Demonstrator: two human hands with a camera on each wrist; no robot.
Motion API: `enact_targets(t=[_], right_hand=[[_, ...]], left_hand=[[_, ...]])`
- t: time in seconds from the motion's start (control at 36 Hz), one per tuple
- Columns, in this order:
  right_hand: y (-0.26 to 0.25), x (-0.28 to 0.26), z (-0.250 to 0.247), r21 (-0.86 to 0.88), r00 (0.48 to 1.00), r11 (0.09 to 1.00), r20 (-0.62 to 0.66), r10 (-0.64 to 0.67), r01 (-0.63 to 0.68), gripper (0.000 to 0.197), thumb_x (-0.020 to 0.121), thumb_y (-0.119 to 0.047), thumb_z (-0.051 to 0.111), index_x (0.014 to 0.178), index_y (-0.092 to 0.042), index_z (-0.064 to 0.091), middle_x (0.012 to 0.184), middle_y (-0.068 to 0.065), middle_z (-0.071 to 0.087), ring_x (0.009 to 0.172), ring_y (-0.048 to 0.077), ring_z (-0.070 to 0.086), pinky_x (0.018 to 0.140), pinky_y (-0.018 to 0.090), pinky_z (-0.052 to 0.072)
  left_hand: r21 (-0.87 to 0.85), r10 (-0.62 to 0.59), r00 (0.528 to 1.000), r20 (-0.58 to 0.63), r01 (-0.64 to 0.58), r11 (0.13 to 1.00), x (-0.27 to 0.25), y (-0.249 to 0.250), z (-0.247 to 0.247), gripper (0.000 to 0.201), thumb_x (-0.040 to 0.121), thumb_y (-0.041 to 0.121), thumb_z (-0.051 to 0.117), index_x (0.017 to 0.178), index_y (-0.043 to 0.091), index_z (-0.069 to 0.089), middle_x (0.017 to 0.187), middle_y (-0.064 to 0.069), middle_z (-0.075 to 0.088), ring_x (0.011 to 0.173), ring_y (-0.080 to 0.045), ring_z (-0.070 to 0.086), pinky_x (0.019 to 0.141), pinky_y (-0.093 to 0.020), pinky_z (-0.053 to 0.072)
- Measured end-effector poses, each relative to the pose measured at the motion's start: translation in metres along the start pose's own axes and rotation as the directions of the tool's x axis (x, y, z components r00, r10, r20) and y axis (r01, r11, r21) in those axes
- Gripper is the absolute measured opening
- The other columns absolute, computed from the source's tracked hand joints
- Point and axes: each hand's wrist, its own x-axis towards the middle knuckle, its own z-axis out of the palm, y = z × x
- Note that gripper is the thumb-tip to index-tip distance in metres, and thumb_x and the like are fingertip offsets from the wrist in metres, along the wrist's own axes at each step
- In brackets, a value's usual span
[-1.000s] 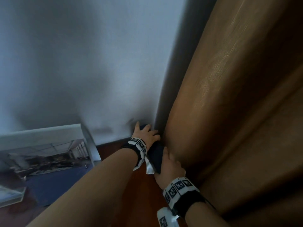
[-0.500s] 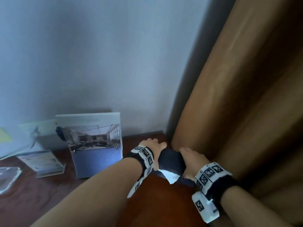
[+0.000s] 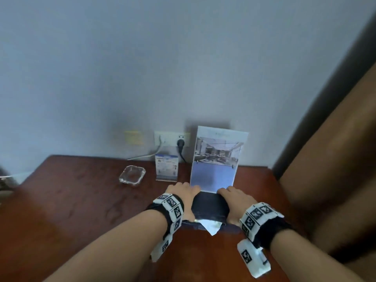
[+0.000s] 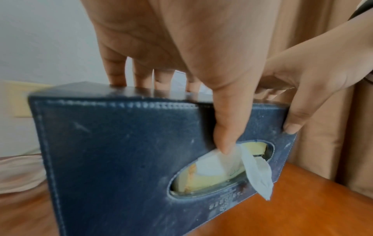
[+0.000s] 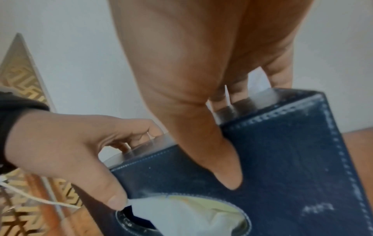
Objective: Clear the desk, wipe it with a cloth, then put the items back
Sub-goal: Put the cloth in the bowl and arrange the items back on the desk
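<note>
A dark blue stitched tissue box [image 3: 210,206] is held between both hands, low over the reddish wooden desk [image 3: 71,200], right in front of the tall photo sign stand [image 3: 217,157]. My left hand [image 3: 181,192] grips its left end and my right hand [image 3: 234,198] its right end. In the left wrist view the box [image 4: 121,151] is tipped with its oval opening facing me, and my left thumb presses near the white tissue [image 4: 256,172] that hangs out. In the right wrist view my right thumb lies on the box's face [image 5: 282,167]. I cannot tell if the box touches the desk.
A glass ashtray [image 3: 132,175] and a small card stand [image 3: 166,167] sit at the back of the desk by the wall. Behind them is a wall socket with a black plug [image 3: 180,143] and a white cable. A brown curtain [image 3: 335,159] hangs close on the right.
Both hands have carried the tissue box out of the corner by the curtain and leftward, to just in front of the sign stand. The view has swung left onto the desk.
</note>
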Motion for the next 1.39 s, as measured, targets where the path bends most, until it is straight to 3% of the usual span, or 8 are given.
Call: enact_targets(t=[0.28, 0.53, 0.75, 0.89, 1.08, 1.25, 1.39], right_hand=[[-0.177, 0.028, 0.013, -0.014, 0.975, 0.976, -0.025, -0.219, 0.219, 0.081, 0.065, -0.02, 0.077, 0.133, -0.033, 0.035, 0.125, -0.004, 0.044, 0.117, 0.022, 0.046, 0.094, 0.041, 0.048], [-0.278, 0.075, 0.015, -0.039, 0.943, 0.943, -0.025, -0.333, 0.332, 0.079, 0.064, -0.027, 0.08, 0.13, -0.031, 0.036, 0.123, -0.004, 0.043, 0.113, 0.023, 0.046, 0.093, 0.041, 0.047], [-0.331, 0.14, 0.009, -0.021, 0.927, 0.927, -0.029, -0.375, 0.374, 0.081, 0.069, -0.026, 0.075, 0.137, -0.031, 0.032, 0.137, -0.003, 0.037, 0.125, 0.024, 0.039, 0.099, 0.042, 0.044], [-0.361, 0.189, 0.007, -0.024, 0.924, 0.925, -0.051, -0.379, 0.378, 0.076, 0.07, -0.027, 0.073, 0.134, -0.031, 0.034, 0.126, -0.002, 0.042, 0.121, 0.024, 0.041, 0.097, 0.04, 0.043], [-0.393, 0.24, 0.004, 0.033, 0.938, 0.938, -0.037, -0.345, 0.346, 0.083, 0.07, -0.032, 0.075, 0.138, -0.027, 0.029, 0.129, 0.0, 0.04, 0.118, 0.027, 0.043, 0.097, 0.043, 0.043], [-0.418, 0.27, -0.002, 0.033, 0.952, 0.951, -0.015, -0.306, 0.307, 0.079, 0.068, -0.022, 0.072, 0.135, -0.027, 0.032, 0.128, 0.002, 0.042, 0.119, 0.029, 0.043, 0.1, 0.045, 0.039], [-0.431, 0.296, -0.001, 0.046, 0.97, 0.969, -0.007, -0.244, 0.244, 0.086, 0.068, -0.027, 0.075, 0.139, -0.027, 0.028, 0.133, 0.002, 0.039, 0.124, 0.028, 0.041, 0.102, 0.045, 0.04]], left_hand=[[-0.046, -0.25, 0.968, -0.024, 0.249, 0.967, -0.123, -0.14, 0.034, 0.079, 0.067, 0.062, 0.074, 0.129, 0.03, 0.038, 0.119, -0.004, 0.051, 0.112, -0.028, 0.051, 0.094, -0.045, 0.042], [-0.071, -0.363, 0.931, -0.026, 0.361, 0.93, -0.165, -0.232, 0.045, 0.075, 0.069, 0.057, 0.075, 0.129, 0.028, 0.039, 0.124, 0.002, 0.049, 0.114, -0.027, 0.051, 0.094, -0.043, 0.043], [-0.068, -0.409, 0.912, -0.012, 0.407, 0.911, -0.151, -0.308, 0.048, 0.074, 0.07, 0.054, 0.076, 0.128, 0.026, 0.038, 0.122, 0.0, 0.049, 0.111, -0.028, 0.052, 0.092, -0.044, 0.044], [-0.033, -0.421, 0.907, -0.026, 0.42, 0.907, -0.128, -0.363, 0.049, 0.074, 0.072, 0.056, 0.072, 0.129, 0.026, 0.037, 0.123, -0.002, 0.049, 0.112, -0.029, 0.053, 0.094, -0.045, 0.043], [-0.012, -0.461, 0.887, 0.004, 0.461, 0.887, -0.092, -0.423, 0.045, 0.074, 0.073, 0.053, 0.071, 0.133, 0.029, 0.035, 0.126, 0.001, 0.047, 0.119, -0.028, 0.049, 0.096, -0.056, 0.033], [-0.031, -0.484, 0.875, 0.029, 0.485, 0.874, -0.074, -0.458, 0.049, 0.078, 0.072, 0.053, 0.073, 0.135, 0.028, 0.035, 0.128, -0.001, 0.046, 0.12, -0.028, 0.049, 0.095, -0.054, 0.034], [-0.021, -0.439, 0.899, 0.005, 0.439, 0.898, -0.054, -0.485, 0.049, 0.079, 0.073, 0.061, 0.071, 0.136, 0.028, 0.036, 0.129, -0.001, 0.047, 0.121, -0.028, 0.048, 0.096, -0.053, 0.035]])
